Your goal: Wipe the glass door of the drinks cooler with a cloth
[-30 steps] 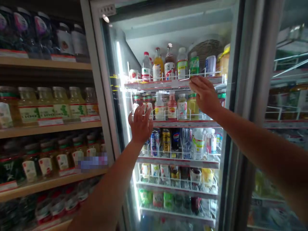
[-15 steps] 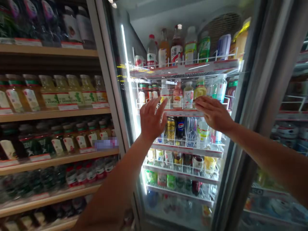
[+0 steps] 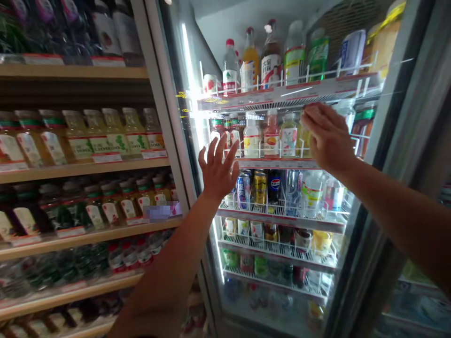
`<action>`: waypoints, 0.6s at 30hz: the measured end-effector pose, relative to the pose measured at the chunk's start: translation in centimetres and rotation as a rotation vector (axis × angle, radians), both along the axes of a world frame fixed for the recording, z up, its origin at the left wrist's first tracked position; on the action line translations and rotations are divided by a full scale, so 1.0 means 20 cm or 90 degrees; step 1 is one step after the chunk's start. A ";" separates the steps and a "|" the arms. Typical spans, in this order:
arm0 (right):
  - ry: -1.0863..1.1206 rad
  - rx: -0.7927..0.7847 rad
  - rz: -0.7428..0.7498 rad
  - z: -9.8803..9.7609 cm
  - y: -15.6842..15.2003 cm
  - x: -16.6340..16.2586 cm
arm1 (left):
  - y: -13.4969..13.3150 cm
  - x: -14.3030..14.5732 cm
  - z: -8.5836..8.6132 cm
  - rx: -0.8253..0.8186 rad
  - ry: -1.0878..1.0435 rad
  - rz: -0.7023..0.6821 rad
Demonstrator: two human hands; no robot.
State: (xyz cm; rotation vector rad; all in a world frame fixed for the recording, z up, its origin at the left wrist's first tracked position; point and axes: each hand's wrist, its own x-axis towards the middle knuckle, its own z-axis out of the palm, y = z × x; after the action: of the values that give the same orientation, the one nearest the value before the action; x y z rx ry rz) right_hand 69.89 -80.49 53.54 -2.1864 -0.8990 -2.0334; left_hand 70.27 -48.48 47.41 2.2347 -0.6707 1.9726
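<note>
My left hand (image 3: 219, 170) is raised with its fingers spread, in front of the left part of a lit drinks cooler (image 3: 273, 163). Nothing is in it. My right hand (image 3: 329, 136) is held up farther right, its fingers stretched together and slightly bent toward the left, and I see nothing in it. It covers part of a yellow drink bottle (image 3: 303, 138). Between the hands stand a pink juice bottle (image 3: 271, 136), a white-capped bottle (image 3: 251, 137) and a bottle with a patterned label (image 3: 289, 137). Whether either hand touches the cooler's glass, I cannot tell.
Wooden shelves (image 3: 81, 169) with rows of bottled juice line the left side. Inside the cooler, wire racks hold more bottles and cans, such as a gold can (image 3: 260, 188). A dark metal door frame (image 3: 384, 188) runs down the right.
The view has come closer to the cooler. My left hand's fingers have spread wider. My right hand has risen and moved right, its fingers bending a little, and the hands are farther apart.
</note>
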 end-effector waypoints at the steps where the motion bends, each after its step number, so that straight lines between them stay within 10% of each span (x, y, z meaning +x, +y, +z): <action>1: -0.006 0.017 0.009 -0.01 0.03 0.01 | 0.00 0.02 0.01 -0.018 0.012 -0.002; 4: 0.045 -0.033 0.032 -0.30 0.17 0.03 | 0.00 0.08 -0.13 -0.018 0.057 0.000; 8: 0.181 -0.301 0.087 -0.88 0.30 -0.01 | 0.03 0.12 -0.57 0.051 0.089 0.006; 10: 0.210 -0.365 0.115 -0.98 0.29 -0.03 | 0.06 0.12 -0.71 0.088 0.094 0.004; 18: 0.059 0.007 0.022 -0.35 0.21 0.03 | 0.12 0.17 -0.57 0.001 0.099 -0.015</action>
State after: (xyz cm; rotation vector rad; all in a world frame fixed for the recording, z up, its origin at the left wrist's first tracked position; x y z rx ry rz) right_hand 70.50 -76.28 46.60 -2.2229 -0.9055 -1.8993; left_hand 73.71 -46.17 36.10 2.3384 -0.6760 1.7648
